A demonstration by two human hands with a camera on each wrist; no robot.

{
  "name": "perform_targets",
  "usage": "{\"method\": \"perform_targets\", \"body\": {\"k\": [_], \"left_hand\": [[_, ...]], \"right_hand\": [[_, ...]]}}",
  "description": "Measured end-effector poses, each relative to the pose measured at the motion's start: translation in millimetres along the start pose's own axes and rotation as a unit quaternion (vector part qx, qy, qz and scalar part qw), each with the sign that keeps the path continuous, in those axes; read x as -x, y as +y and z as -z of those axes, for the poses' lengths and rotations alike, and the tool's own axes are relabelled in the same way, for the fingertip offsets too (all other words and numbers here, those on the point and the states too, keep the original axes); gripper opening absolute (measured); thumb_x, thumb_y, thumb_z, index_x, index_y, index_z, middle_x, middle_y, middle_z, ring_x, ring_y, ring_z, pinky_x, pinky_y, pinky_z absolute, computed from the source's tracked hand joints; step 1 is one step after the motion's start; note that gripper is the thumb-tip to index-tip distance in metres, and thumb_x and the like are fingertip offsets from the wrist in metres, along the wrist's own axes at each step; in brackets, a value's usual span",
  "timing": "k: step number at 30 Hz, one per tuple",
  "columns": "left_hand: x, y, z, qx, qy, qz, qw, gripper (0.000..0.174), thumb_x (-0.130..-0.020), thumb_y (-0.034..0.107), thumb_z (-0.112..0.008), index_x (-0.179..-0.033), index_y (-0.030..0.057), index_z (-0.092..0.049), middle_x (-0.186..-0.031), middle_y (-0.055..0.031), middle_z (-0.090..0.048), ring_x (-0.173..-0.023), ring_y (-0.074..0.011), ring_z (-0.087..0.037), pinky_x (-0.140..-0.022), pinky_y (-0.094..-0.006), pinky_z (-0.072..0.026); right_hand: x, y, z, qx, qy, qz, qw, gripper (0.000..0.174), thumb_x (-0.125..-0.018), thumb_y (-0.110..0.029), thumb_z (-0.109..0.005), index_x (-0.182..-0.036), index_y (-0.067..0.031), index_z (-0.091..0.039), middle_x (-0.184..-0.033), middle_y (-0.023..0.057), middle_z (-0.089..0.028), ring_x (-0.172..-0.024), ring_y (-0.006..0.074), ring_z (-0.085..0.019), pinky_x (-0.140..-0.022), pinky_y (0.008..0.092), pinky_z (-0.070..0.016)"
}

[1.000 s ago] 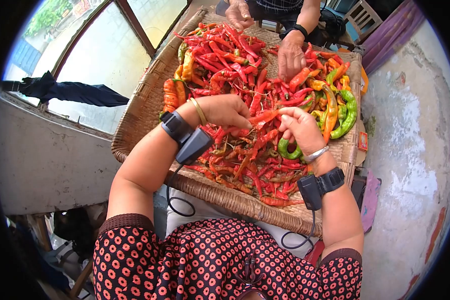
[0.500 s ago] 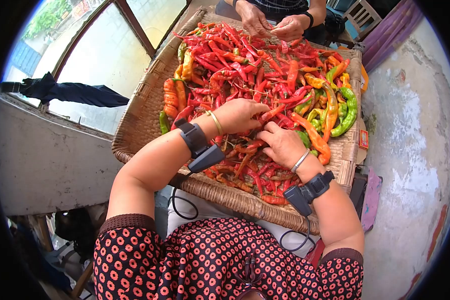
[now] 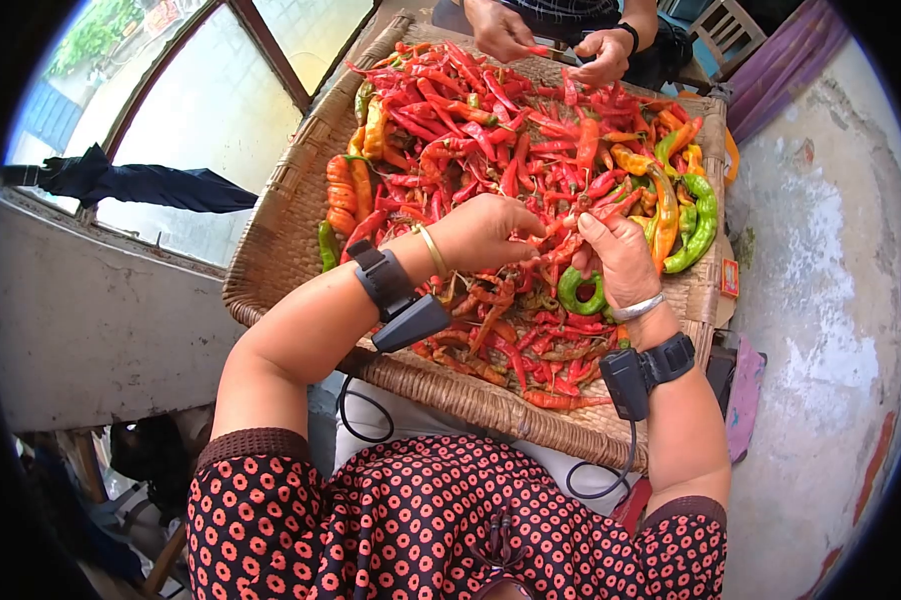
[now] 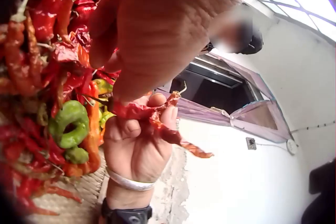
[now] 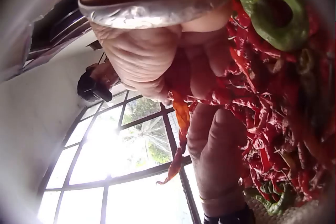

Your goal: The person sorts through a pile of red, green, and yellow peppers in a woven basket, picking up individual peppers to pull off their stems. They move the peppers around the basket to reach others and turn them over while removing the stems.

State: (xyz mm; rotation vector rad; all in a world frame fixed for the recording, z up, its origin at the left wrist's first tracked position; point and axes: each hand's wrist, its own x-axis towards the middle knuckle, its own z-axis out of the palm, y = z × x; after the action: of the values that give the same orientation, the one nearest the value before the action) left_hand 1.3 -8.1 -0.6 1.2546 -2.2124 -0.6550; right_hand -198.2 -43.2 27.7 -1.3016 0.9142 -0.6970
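Note:
A wrinkled red chili pepper [image 4: 165, 132] is between my two hands over the heap. My right hand [image 3: 619, 255] pinches it, thumb uppermost; the chili's stem and thin tip stick out past the fingers in the left wrist view. My left hand [image 3: 481, 232] has its thumb and fingers curled at the chili's other side. In the right wrist view an orange-red tip [image 5: 181, 119] hangs down between the hands. Around and under them lies a heap of red chilies [image 3: 461, 110]. A curled green pepper [image 3: 581, 292] lies just below my right hand.
The chilies fill a large woven tray [image 3: 291, 200] with a thick rim. Green and orange peppers [image 3: 706, 225] line its right side. Across the tray another person's hands [image 3: 601, 55] hold a small red chili. A folded dark umbrella [image 3: 171, 185] lies by the window.
My hands went from a chili stretched between them down into the heap, then my right hand rose rightward with a chili. The other person's hands drew back from the heap and took up a chili.

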Motion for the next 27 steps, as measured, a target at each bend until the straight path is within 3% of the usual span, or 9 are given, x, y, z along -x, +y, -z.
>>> {"method": "perform_targets", "body": {"k": [4, 6, 7, 16, 18, 20, 22, 26, 27], "left_hand": [[0.5, 10.3, -2.5, 0.203, 0.043, -0.009, 0.978, 0.022, -0.080, 0.014, -0.062, -0.097, 0.0009, -0.059, -0.078, 0.0002, -0.060, -0.073, -0.0085, -0.055, -0.065, -0.0258, -0.0462], [1.2, 13.0, -2.5, 0.275, -0.155, 0.143, 0.938, 0.018, -0.081, 0.015, -0.060, -0.094, 0.0022, -0.059, -0.071, 0.0048, -0.055, -0.066, -0.0038, -0.050, -0.060, -0.0214, -0.0449], [2.0, 13.8, -4.3, 0.288, -0.160, 0.128, 0.935, 0.015, -0.083, 0.016, -0.058, -0.090, 0.0027, -0.059, -0.066, 0.0067, -0.051, -0.061, -0.0014, -0.047, -0.055, -0.0193, -0.0433], [2.9, 7.6, 42.8, 0.308, -0.170, 0.243, 0.904, 0.021, -0.085, 0.023, -0.056, -0.073, 0.0062, -0.057, -0.058, 0.0035, -0.055, -0.051, -0.0028, -0.047, -0.046, -0.0184, -0.0375], [4.0, 5.5, 52.5, 0.201, -0.216, 0.241, 0.925, 0.022, -0.084, 0.023, -0.057, -0.071, 0.0052, -0.059, -0.058, 0.0023, -0.056, -0.050, -0.0036, -0.048, -0.046, -0.0204, -0.0375], [5.0, 2.4, 54.9, 0.126, -0.244, 0.240, 0.931, 0.022, -0.083, 0.023, -0.058, -0.074, 0.0037, -0.062, -0.059, 0.0001, -0.057, -0.051, -0.0053, -0.049, -0.047, -0.0227, -0.0387], [6.5, 3.1, 56.8, -0.010, -0.261, 0.142, 0.955, 0.019, -0.082, 0.022, -0.060, -0.080, 0.0034, -0.065, -0.058, -0.0022, -0.057, -0.053, -0.0062, -0.050, -0.050, -0.0231, -0.0412], [2.5, 7.9, 65.5, 0.052, -0.206, 0.149, 0.966, 0.021, -0.082, 0.017, -0.060, -0.098, 0.0029, -0.062, -0.070, -0.0033, -0.061, -0.061, -0.0069, -0.052, -0.056, -0.0221, -0.0439], [1.1, 5.0, 61.7, 0.172, -0.087, 0.157, 0.969, 0.026, -0.082, 0.014, -0.059, -0.106, 0.0023, -0.058, -0.079, -0.0033, -0.061, -0.066, -0.0071, -0.052, -0.060, -0.0218, -0.0446]], "right_hand": [[4.7, -4.0, -5.8, -0.086, -0.050, -0.034, 0.994, 0.021, -0.085, -0.024, -0.056, -0.083, -0.0039, -0.061, -0.064, 0.0007, -0.059, -0.050, 0.0074, -0.054, -0.046, 0.0189, -0.0419], [4.0, -1.0, -5.7, -0.103, -0.067, -0.040, 0.992, 0.021, -0.085, -0.024, -0.055, -0.085, -0.0038, -0.061, -0.065, 0.0010, -0.059, -0.051, 0.0078, -0.055, -0.047, 0.0193, -0.0430], [2.0, 4.1, -3.4, -0.096, -0.088, -0.034, 0.991, 0.021, -0.086, -0.024, -0.054, -0.086, -0.0038, -0.061, -0.066, 0.0015, -0.060, -0.052, 0.0078, -0.055, -0.047, 0.0195, -0.0434], [-5.5, 6.8, 9.4, -0.055, -0.021, -0.046, 0.997, 0.021, -0.088, -0.023, -0.050, -0.091, -0.0046, -0.059, -0.071, 0.0015, -0.059, -0.054, 0.0055, -0.054, -0.044, 0.0176, -0.0417], [-5.8, 6.2, 10.4, -0.063, -0.047, -0.057, 0.995, 0.021, -0.089, -0.022, -0.049, -0.095, -0.0033, -0.057, -0.074, 0.0023, -0.061, -0.056, 0.0052, -0.056, -0.045, 0.0167, -0.0422], [-4.9, 5.8, 8.2, -0.053, -0.052, -0.061, 0.995, 0.021, -0.089, -0.022, -0.049, -0.095, -0.0033, -0.057, -0.074, 0.0020, -0.061, -0.056, 0.0050, -0.056, -0.045, 0.0165, -0.0421], [-4.3, 5.5, 6.9, -0.042, -0.056, -0.065, 0.995, 0.021, -0.089, -0.021, -0.049, -0.095, -0.0033, -0.057, -0.074, 0.0018, -0.060, -0.056, 0.0049, -0.055, -0.046, 0.0163, -0.0420], [-6.3, 7.2, 9.5, -0.022, -0.032, -0.053, 0.998, 0.020, -0.088, -0.021, -0.050, -0.092, -0.0035, -0.059, -0.073, 0.0009, -0.059, -0.056, 0.0052, -0.054, -0.045, 0.0175, -0.0414], [-6.8, 7.8, 10.3, -0.019, -0.024, -0.052, 0.998, 0.021, -0.088, -0.021, -0.050, -0.093, -0.0034, -0.059, -0.073, 0.0010, -0.059, -0.056, 0.0052, -0.054, -0.045, 0.0177, -0.0416]]}}
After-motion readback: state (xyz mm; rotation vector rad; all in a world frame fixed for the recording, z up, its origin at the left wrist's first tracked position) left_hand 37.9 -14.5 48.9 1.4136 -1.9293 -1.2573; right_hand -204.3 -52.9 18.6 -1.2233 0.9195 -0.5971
